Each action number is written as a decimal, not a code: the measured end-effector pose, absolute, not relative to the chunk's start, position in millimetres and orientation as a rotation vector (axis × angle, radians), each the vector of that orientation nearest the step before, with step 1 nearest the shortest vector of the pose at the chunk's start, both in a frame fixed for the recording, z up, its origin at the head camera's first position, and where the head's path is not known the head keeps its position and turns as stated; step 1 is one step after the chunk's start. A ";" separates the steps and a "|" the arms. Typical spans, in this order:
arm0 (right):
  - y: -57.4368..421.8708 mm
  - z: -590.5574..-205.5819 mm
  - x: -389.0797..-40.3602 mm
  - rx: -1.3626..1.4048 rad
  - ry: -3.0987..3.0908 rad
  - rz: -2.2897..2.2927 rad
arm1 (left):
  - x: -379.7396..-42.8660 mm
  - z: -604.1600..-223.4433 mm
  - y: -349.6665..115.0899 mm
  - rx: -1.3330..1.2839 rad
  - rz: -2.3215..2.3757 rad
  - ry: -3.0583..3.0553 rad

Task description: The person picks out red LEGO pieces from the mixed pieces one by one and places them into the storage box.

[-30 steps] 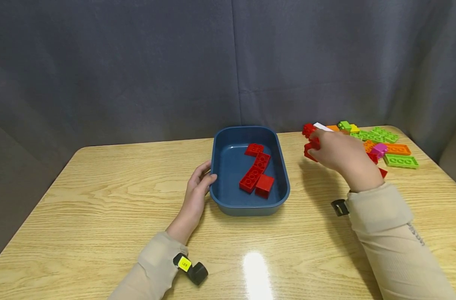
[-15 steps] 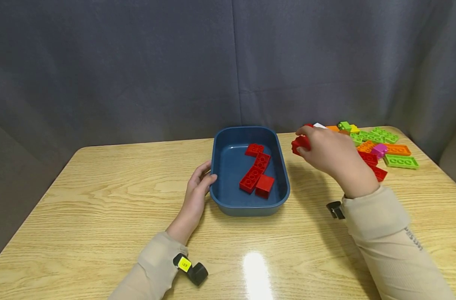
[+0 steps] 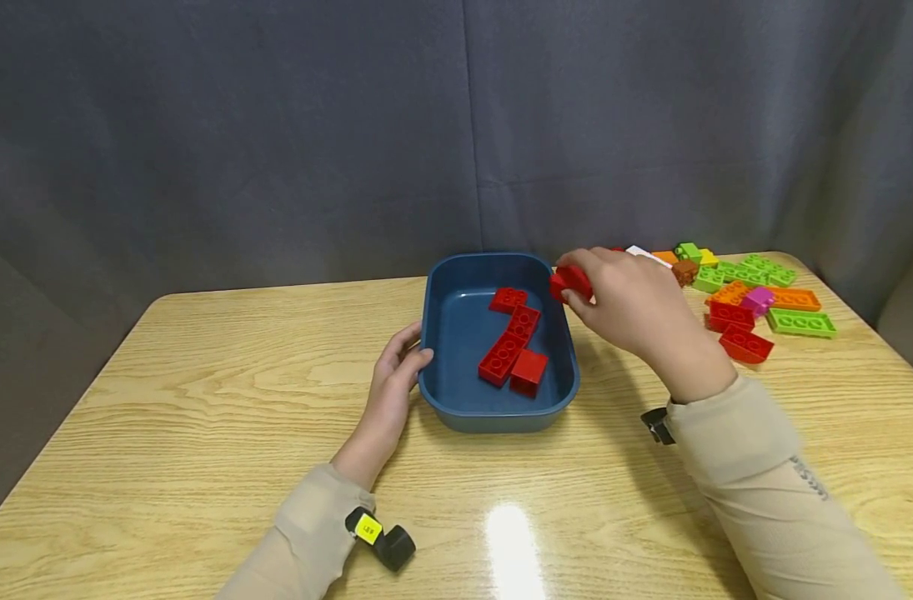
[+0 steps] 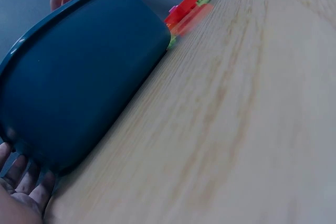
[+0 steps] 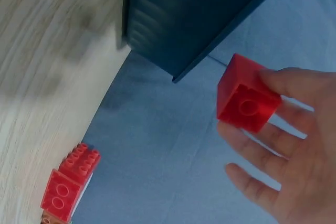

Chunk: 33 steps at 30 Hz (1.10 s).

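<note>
My right hand (image 3: 629,300) pinches a square red toy brick (image 5: 249,95) between thumb and fingers, with its hollow underside and single tube showing in the right wrist view. It is raised beside the far right rim of a dark blue bin (image 3: 456,333). Inside the bin lie several red bricks (image 3: 529,372), some with hollow undersides up. My left hand (image 3: 396,367) rests against the bin's left outer wall, thumb tip at the rim. In the left wrist view its fingers (image 4: 29,179) touch the bin's outside, loosely extended.
On the table's right side lie two red bricks (image 3: 745,343), a pink brick (image 3: 759,301), orange bricks (image 3: 795,298), a brown brick (image 3: 684,272) and several green bricks (image 3: 801,322). A grey curtain (image 3: 313,150) hangs behind the wooden table (image 3: 223,400).
My right hand has lifted a red brick from the pile and carried it left to the bin's right rim, uncovering bricks behind it. My left hand and the bin have stayed still.
</note>
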State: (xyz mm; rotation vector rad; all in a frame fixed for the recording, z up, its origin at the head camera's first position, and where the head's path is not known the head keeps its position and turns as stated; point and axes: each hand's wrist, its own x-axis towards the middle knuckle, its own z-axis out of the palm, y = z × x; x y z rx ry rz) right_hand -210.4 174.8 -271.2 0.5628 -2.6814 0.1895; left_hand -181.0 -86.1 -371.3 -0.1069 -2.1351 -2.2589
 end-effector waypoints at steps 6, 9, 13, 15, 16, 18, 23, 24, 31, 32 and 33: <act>169.8 -274.4 -211.2 0.683 -2.659 0.253 | -181.3 -372.2 -86.4 -0.104 -2.255 -2.142; 167.5 -276.2 -211.7 0.750 -2.649 0.288 | -180.9 -372.0 -86.2 -0.094 -2.251 -2.149; 163.7 -279.3 -211.9 0.817 -2.642 0.309 | -180.5 -371.5 -85.9 -0.084 -2.256 -2.153; 161.9 -281.6 -212.4 0.844 -2.637 0.312 | -180.5 -371.5 -86.1 -0.088 -2.256 -2.153; 161.1 -282.7 -212.7 0.856 -2.634 0.308 | -180.4 -371.4 -86.1 -0.089 -2.256 -2.154; 159.8 -284.8 -213.3 0.871 -2.623 0.300 | -180.3 -371.4 -86.3 -0.089 -2.255 -2.155; 158.6 -288.4 -215.1 0.875 -2.603 0.259 | -180.4 -371.3 -86.2 -0.100 -2.241 -2.156; 158.6 -288.9 -215.3 0.876 -2.607 0.254 | -180.6 -371.4 -86.2 -0.103 -2.237 -2.156; 157.2 -291.9 -216.3 0.917 -2.672 0.267 | -182.1 -372.4 -86.0 -0.106 -2.234 -2.149; 157.0 -292.3 -215.8 0.917 -2.686 0.263 | -182.2 -372.5 -85.8 -0.105 -2.235 -2.149; 156.8 -292.6 -215.4 0.915 -2.699 0.257 | -182.1 -372.6 -85.5 -0.100 -2.238 -2.147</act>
